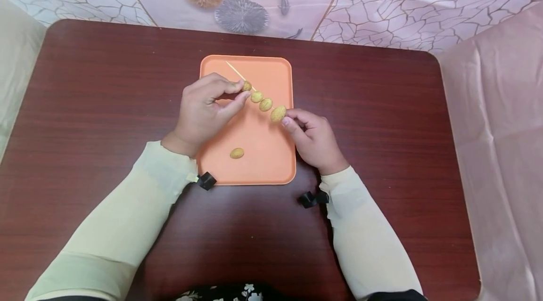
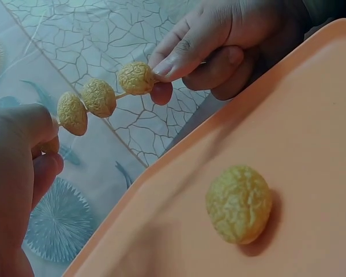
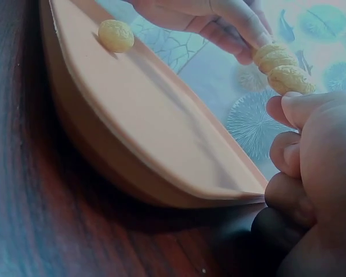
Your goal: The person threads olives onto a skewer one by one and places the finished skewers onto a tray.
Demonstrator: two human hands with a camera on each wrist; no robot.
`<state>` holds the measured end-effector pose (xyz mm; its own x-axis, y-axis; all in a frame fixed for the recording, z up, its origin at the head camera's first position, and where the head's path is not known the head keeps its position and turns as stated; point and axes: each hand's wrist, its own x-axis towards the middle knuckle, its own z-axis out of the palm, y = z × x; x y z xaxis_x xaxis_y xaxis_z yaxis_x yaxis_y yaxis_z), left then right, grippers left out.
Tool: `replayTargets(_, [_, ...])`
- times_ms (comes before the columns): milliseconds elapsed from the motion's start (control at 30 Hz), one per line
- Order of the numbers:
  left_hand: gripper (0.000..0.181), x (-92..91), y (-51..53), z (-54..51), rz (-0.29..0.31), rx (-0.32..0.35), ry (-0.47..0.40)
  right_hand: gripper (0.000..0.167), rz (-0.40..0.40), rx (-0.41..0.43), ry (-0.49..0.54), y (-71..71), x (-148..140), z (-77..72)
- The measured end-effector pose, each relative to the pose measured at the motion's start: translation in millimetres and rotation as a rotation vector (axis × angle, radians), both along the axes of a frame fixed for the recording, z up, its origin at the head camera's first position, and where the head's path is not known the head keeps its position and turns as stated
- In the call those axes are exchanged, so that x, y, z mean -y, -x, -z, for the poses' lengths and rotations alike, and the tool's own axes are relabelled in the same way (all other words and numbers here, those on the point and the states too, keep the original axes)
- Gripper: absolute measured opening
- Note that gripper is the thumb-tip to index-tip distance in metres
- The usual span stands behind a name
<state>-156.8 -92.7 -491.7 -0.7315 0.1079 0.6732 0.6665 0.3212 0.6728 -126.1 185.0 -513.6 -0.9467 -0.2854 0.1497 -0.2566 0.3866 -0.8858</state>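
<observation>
A thin wooden skewer [image 1: 235,70] slants over the orange tray [image 1: 271,164], its bare pointed end toward the back left. Several wrinkled yellow oval balls [image 1: 266,104] are threaded along it. Near the upper end, my left hand [image 1: 203,108] pinches one ball [image 1: 247,85] between thumb and forefinger. At the lower end, my right hand [image 1: 316,138] pinches the skewer close against the last ball [image 1: 278,113]; the skewer's butt is hidden in its fingers. In the left wrist view, short lengths of skewer [image 2: 121,95] show between the balls.
One loose wrinkled ball [image 1: 237,153] lies in the front part of the tray. Under the tray is a dark red-brown wooden table [image 1: 382,150]. Patterned cloth [image 1: 242,13] hangs behind the table, and a plain pinkish cloth [image 1: 505,150] is at the right.
</observation>
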Motion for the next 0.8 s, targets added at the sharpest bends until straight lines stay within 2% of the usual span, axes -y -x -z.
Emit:
replayTargets(233, [0.014,-1.4,-1.2,-2.6,0.026,0.036,-0.024,0.018,-0.001,0.003,0.013,0.8,-1,-1.1])
replayTargets(400, [0.019,4.9,-4.0,-11.2,0.041,0.199,0.000,0.019,0.023,0.020,0.021,1.7,-1,-0.6])
replayTargets(500, [0.019,12.2,-5.8,-23.6,0.021,0.312,0.060,0.021,0.051,0.048,0.052,2.9,-1,0.0])
replayTargets(567, [0.017,16.6,-8.3,-35.1,0.032,0.380,0.176,0.021,0.067,0.073,0.085,3.6,-2,0.5])
replayTargets(633, [0.023,19.3,-14.2,-48.3,0.076,0.482,0.363,0.022,0.069,0.092,0.121,4.2,-3,0.9])
replayTargets(733, [0.041,17.4,-25.9,-62.0,0.222,0.623,0.697,0.023,0.062,0.112,0.164,5.2,-4,1.1])
replayTargets(800, [0.051,12.3,-32.8,-64.8,0.306,0.698,0.856,0.023,0.058,0.115,0.181,5.7,-5,0.7])
